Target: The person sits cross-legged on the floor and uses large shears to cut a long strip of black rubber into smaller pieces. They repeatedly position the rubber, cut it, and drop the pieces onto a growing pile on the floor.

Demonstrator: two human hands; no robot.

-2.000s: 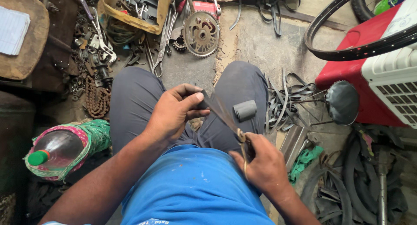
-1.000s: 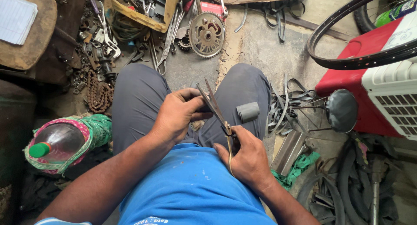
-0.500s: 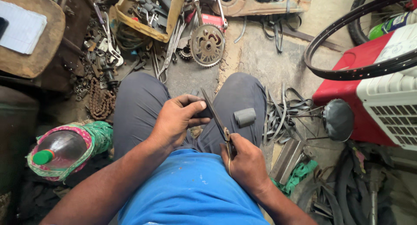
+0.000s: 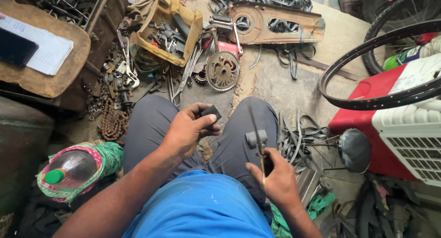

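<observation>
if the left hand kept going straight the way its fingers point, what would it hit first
Probably the grey block on the right knee: the left hand, holding a small dark pad, points rightward that way. Depth is unclear, so it might pass above.

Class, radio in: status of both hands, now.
Left hand grips small black piece. Right hand holds scissors, blades up. Grey block on knee.
</observation>
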